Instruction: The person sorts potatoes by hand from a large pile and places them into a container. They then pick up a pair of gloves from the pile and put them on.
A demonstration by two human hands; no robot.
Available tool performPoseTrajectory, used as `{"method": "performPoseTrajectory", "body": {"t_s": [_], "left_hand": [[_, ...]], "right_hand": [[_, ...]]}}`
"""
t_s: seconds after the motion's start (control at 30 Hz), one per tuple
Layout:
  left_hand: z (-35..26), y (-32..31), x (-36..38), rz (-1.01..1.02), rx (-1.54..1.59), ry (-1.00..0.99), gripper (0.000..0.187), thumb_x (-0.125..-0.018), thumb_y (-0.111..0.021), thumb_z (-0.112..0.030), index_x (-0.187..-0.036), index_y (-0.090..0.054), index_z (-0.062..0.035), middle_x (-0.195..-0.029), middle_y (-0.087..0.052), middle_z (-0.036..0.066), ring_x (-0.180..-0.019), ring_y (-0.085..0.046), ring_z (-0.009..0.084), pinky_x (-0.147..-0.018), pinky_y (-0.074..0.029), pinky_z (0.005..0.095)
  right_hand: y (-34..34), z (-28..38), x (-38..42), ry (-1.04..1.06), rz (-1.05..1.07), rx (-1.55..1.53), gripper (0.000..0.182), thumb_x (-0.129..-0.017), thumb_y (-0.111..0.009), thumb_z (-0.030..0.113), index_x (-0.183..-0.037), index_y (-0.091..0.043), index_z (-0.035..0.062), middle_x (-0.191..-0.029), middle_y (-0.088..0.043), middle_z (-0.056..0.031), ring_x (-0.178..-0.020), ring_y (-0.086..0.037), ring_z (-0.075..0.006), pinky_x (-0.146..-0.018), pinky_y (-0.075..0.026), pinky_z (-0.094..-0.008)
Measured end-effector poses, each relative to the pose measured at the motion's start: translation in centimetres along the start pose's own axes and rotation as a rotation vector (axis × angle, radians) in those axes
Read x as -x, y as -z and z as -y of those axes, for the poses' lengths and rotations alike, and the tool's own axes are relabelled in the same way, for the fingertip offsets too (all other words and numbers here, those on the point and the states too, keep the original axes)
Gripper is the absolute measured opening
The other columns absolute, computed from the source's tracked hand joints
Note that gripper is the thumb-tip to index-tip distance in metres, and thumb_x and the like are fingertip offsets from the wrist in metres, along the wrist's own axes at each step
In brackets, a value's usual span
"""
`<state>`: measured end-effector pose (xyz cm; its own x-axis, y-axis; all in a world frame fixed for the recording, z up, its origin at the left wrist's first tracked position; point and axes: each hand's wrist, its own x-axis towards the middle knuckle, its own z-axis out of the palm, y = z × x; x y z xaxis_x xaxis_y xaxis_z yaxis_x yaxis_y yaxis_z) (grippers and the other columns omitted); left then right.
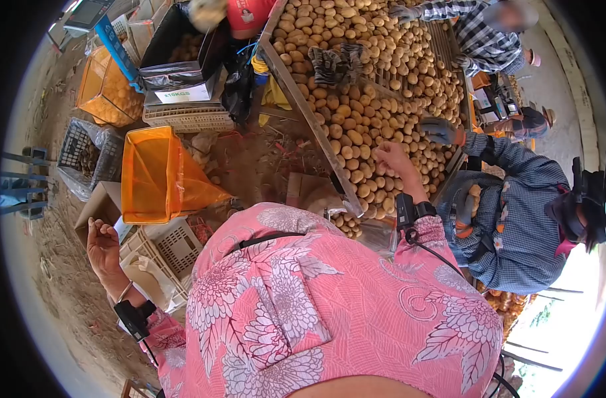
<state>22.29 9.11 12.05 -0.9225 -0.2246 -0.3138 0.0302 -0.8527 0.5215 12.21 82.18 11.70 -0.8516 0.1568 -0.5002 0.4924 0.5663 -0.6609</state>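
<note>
Many potatoes (356,126) cover a large sorting table with a raised wooden edge (309,126). My right hand (394,161) is over the potatoes near that edge, its fingers curled; whatever may be between them is too small to make out. Out to the left, my left hand (102,249) is raised beside an open cardboard box (104,202), fingers bent and thumb near the fingertips, with nothing clearly visible in it. An orange mesh bag (147,176) stands held open in a frame between my left hand and the table. Dark striped gloves (336,64) lie on the potatoes.
A co-worker (515,212) at the right reaches a gloved hand (441,131) over the potatoes. Another person (492,36) works at the far side. Crates (190,118), a black box (183,66) on a scale, a full orange bag (110,89) and a grey crate (87,156) stand left.
</note>
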Motion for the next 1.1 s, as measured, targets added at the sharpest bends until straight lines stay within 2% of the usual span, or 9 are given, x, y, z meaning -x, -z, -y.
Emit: {"method": "performPoseTrajectory", "body": {"t_s": [0.33, 0.4, 0.5, 0.87, 1.1], "left_hand": [[0.1, 0.0, -0.1, 0.012, 0.010, 0.020, 0.017, -0.089, -0.047, -0.007, -0.105, -0.053, -0.0022, -0.086, -0.051, 0.005, -0.071, -0.050, 0.0157, -0.067, -0.048, 0.0287], [0.2, -0.2, -0.1, 0.015, 0.007, 0.023, 0.017, -0.089, -0.048, -0.007, -0.104, -0.053, -0.0021, -0.086, -0.051, 0.005, -0.071, -0.050, 0.0157, -0.068, -0.048, 0.0288], [0.1, -0.2, 0.0, 0.002, 0.012, 0.018, 0.018, -0.088, -0.048, -0.007, -0.105, -0.053, -0.0019, -0.086, -0.051, 0.005, -0.071, -0.050, 0.0156, -0.068, -0.048, 0.0287], [-0.2, 0.3, -0.1, -0.041, -0.022, -0.004, 0.019, -0.088, -0.049, -0.008, -0.106, -0.053, -0.0021, -0.087, -0.051, 0.005, -0.070, -0.049, 0.0158, -0.067, -0.047, 0.0296], [-0.2, 0.6, -0.4, 0.012, 0.003, 0.008, 0.018, -0.088, -0.048, -0.008, -0.105, -0.053, -0.0016, -0.087, -0.051, 0.006, -0.071, -0.049, 0.0161, -0.067, -0.047, 0.0298]], "right_hand": [[0.1, 1.0, 1.0, -0.006, -0.013, 0.010, 0.020, -0.082, -0.058, 0.020, -0.083, -0.054, -0.0003, -0.064, -0.058, -0.0050, -0.047, -0.055, -0.0099, -0.036, -0.038, -0.0225], [0.2, 0.9, 0.9, -0.011, -0.010, -0.038, 0.020, -0.081, -0.058, 0.018, -0.082, -0.054, -0.0009, -0.061, -0.056, -0.0044, -0.043, -0.052, -0.0095, -0.034, -0.032, -0.0223], [0.3, 0.5, 0.7, -0.020, 0.005, -0.012, 0.020, -0.082, -0.057, 0.018, -0.083, -0.054, -0.0018, -0.064, -0.058, -0.0068, -0.046, -0.056, -0.0112, -0.034, -0.036, -0.0228], [-0.1, 0.6, 0.7, -0.013, 0.006, -0.052, 0.018, -0.082, -0.056, 0.017, -0.082, -0.053, -0.0010, -0.064, -0.058, -0.0063, -0.044, -0.055, -0.0111, -0.032, -0.034, -0.0221], [0.1, 0.1, 0.3, 0.002, 0.001, -0.062, 0.019, -0.082, -0.057, 0.018, -0.081, -0.054, 0.0000, -0.063, -0.058, -0.0062, -0.044, -0.055, -0.0107, -0.032, -0.035, -0.0223]]}}
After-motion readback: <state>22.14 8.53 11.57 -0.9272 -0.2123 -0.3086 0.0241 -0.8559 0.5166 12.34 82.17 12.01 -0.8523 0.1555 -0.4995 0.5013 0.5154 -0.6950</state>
